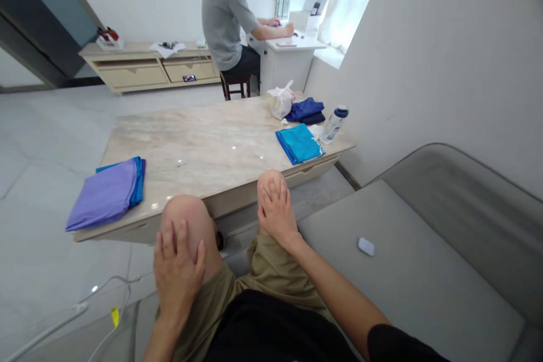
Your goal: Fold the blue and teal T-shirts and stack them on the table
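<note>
My left hand lies flat on my left knee, its fingers spread and holding nothing. On my right knee rests my right hand, also open with nothing in it. In front of both knees stands a marble-topped low table. A folded purple cloth lies on its left end, over a folded blue cloth. Toward the right end is a folded bright-blue cloth with white print. Dark-blue folded fabric sits behind it.
A clear water bottle and a white plastic bag stand on the table's right end. A small white case lies on the grey sofa. White cables run at lower left. Another person sits at a white desk.
</note>
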Demonstrator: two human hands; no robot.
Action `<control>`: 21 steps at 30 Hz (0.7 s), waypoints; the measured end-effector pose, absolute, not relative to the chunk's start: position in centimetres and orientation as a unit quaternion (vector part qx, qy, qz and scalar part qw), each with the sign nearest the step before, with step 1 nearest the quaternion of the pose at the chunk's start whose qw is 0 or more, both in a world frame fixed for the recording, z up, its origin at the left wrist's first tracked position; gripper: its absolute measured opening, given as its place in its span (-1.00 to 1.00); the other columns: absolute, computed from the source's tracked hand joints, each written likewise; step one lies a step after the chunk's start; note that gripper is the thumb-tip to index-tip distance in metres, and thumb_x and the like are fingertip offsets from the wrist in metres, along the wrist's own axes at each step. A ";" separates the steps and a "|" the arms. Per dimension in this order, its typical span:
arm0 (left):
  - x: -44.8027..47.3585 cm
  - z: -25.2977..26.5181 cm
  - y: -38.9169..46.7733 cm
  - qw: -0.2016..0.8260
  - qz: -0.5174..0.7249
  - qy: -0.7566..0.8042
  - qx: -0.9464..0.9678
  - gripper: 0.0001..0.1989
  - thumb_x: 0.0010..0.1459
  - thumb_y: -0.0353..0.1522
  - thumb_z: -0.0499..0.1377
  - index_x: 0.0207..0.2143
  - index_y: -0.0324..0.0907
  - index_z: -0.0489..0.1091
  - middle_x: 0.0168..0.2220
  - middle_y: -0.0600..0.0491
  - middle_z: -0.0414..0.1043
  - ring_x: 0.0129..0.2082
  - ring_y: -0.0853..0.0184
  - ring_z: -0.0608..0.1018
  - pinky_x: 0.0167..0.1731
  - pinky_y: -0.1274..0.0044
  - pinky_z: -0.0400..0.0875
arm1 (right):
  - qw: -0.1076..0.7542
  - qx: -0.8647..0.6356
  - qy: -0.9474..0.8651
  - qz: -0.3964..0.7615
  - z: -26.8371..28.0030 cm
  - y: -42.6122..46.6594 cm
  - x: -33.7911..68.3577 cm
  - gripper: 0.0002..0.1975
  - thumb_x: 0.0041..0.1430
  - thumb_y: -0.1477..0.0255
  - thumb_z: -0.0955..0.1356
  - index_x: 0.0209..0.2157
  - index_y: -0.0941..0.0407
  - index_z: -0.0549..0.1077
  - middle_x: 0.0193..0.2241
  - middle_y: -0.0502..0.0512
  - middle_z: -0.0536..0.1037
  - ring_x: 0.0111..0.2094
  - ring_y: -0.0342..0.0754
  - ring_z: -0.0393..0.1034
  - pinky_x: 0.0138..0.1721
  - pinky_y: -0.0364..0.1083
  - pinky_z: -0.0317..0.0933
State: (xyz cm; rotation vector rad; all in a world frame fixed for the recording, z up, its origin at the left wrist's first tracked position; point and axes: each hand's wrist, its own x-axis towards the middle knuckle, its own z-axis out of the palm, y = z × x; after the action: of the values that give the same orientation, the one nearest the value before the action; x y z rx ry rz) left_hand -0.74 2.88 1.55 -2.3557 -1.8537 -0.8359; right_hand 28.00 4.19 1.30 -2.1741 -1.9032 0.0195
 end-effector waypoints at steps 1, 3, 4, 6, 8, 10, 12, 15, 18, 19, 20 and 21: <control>-0.9 1.4 2.9 0.016 -0.272 -0.595 -0.756 -0.24 0.48 -0.20 0.14 0.62 -0.20 0.07 0.63 -0.31 -0.03 0.62 -0.26 0.05 0.51 -0.10 0.13 | 0.131 -0.747 -0.652 0.009 1.2 4.1 28.0 -0.19 0.40 0.34 0.38 0.60 0.11 0.18 0.66 0.28 -0.12 0.63 0.56 -0.36 0.51 0.43 -0.10; -1.2 1.3 2.8 0.018 -0.277 -0.593 -0.756 -0.24 0.48 -0.19 0.14 0.62 -0.19 0.06 0.64 -0.30 -0.04 0.62 -0.26 0.06 0.52 -0.10 0.12 | 0.142 -0.746 -0.651 0.012 1.0 4.0 28.2 -0.18 0.40 0.35 0.39 0.61 0.12 0.17 0.66 0.27 -0.13 0.62 0.57 -0.36 0.51 0.42 -0.10; -1.2 1.3 2.7 0.018 -0.278 -0.592 -0.756 -0.23 0.48 -0.18 0.14 0.62 -0.18 0.05 0.64 -0.29 -0.05 0.61 -0.25 0.07 0.52 -0.11 0.12 | 0.148 -0.744 -0.651 0.013 0.9 3.9 28.4 -0.18 0.40 0.35 0.39 0.61 0.12 0.17 0.66 0.27 -0.13 0.62 0.56 -0.37 0.51 0.42 -0.11; -0.9 1.4 2.8 0.018 -0.280 -0.594 -0.754 -0.22 0.48 -0.17 0.14 0.63 -0.16 0.04 0.64 -0.27 -0.06 0.61 -0.25 0.08 0.52 -0.11 0.11 | 0.160 -0.740 -0.653 0.015 0.8 3.9 28.8 -0.18 0.40 0.34 0.39 0.61 0.11 0.16 0.66 0.26 -0.12 0.63 0.56 -0.37 0.52 0.42 -0.12; -0.4 1.7 3.0 0.016 -0.280 -0.600 -0.749 -0.22 0.47 -0.17 0.14 0.63 -0.13 0.04 0.64 -0.23 -0.06 0.61 -0.24 0.10 0.52 -0.11 0.11 | 0.170 -0.739 -0.652 0.021 0.7 3.7 29.3 -0.18 0.40 0.33 0.40 0.61 0.10 0.17 0.66 0.24 -0.11 0.63 0.55 -0.37 0.52 0.42 -0.13; 0.2 2.0 3.3 0.016 -0.278 -0.605 -0.746 -0.22 0.46 -0.15 0.14 0.63 -0.13 0.05 0.64 -0.22 -0.04 0.60 -0.24 0.11 0.53 -0.12 0.11 | 0.176 -0.738 -0.651 0.029 0.6 3.6 29.7 -0.18 0.39 0.33 0.41 0.60 0.09 0.18 0.66 0.22 -0.10 0.62 0.56 -0.37 0.53 0.43 -0.14; 0.9 2.3 3.7 0.022 -0.276 -0.607 -0.745 -0.22 0.47 -0.14 0.14 0.62 -0.16 0.08 0.63 -0.25 -0.02 0.60 -0.26 0.12 0.52 -0.12 0.11 | 0.182 -0.737 -0.650 0.030 0.4 3.3 30.2 -0.17 0.38 0.33 0.41 0.61 0.08 0.17 0.67 0.20 -0.10 0.63 0.54 -0.37 0.53 0.43 -0.14; 1.8 2.4 4.1 0.033 -0.268 -0.606 -0.748 -0.24 0.47 -0.14 0.15 0.60 -0.19 0.11 0.62 -0.28 0.01 0.59 -0.27 0.13 0.51 -0.12 0.13 | 0.194 -0.736 -0.648 0.020 -0.2 2.9 30.8 -0.15 0.37 0.34 0.41 0.61 0.06 0.16 0.67 0.17 -0.11 0.63 0.50 -0.39 0.52 0.40 -0.11; 2.3 2.1 4.3 0.046 -0.256 -0.601 -0.756 -0.25 0.46 -0.16 0.16 0.59 -0.19 0.12 0.61 -0.29 0.04 0.58 -0.25 0.16 0.50 -0.10 0.18 | 0.214 -0.737 -0.641 0.007 -0.9 2.5 31.4 -0.15 0.34 0.37 0.42 0.60 0.06 0.18 0.67 0.19 -0.11 0.64 0.47 -0.38 0.52 0.38 -0.08; 2.4 2.0 4.3 0.052 -0.252 -0.599 -0.758 -0.25 0.46 -0.18 0.16 0.59 -0.19 0.12 0.60 -0.29 0.05 0.58 -0.25 0.17 0.49 -0.10 0.19 | 0.222 -0.736 -0.639 0.003 -1.1 2.4 31.5 -0.16 0.34 0.37 0.42 0.59 0.06 0.20 0.66 0.20 -0.10 0.64 0.46 -0.37 0.52 0.38 -0.07; 2.5 1.8 4.4 0.057 -0.247 -0.598 -0.761 -0.25 0.46 -0.20 0.17 0.59 -0.19 0.12 0.60 -0.30 0.06 0.58 -0.25 0.17 0.49 -0.09 0.20 | 0.231 -0.735 -0.637 -0.002 -1.3 2.3 31.6 -0.18 0.34 0.38 0.41 0.58 0.06 0.23 0.66 0.21 -0.08 0.64 0.46 -0.36 0.52 0.38 -0.07; 2.6 1.6 4.4 0.062 -0.242 -0.596 -0.763 -0.25 0.46 -0.21 0.17 0.59 -0.19 0.12 0.60 -0.31 0.07 0.58 -0.25 0.17 0.48 -0.09 0.21 | 0.239 -0.734 -0.636 -0.007 -1.5 2.3 31.6 -0.21 0.35 0.39 0.41 0.56 0.06 0.26 0.66 0.22 -0.06 0.64 0.46 -0.34 0.52 0.39 -0.07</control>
State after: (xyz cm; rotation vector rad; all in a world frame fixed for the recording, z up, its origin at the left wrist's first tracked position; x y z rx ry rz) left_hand 2.64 4.37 1.61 -2.3064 -1.8025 -0.7308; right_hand 31.62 2.30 -1.50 -2.0101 -1.7413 -0.0191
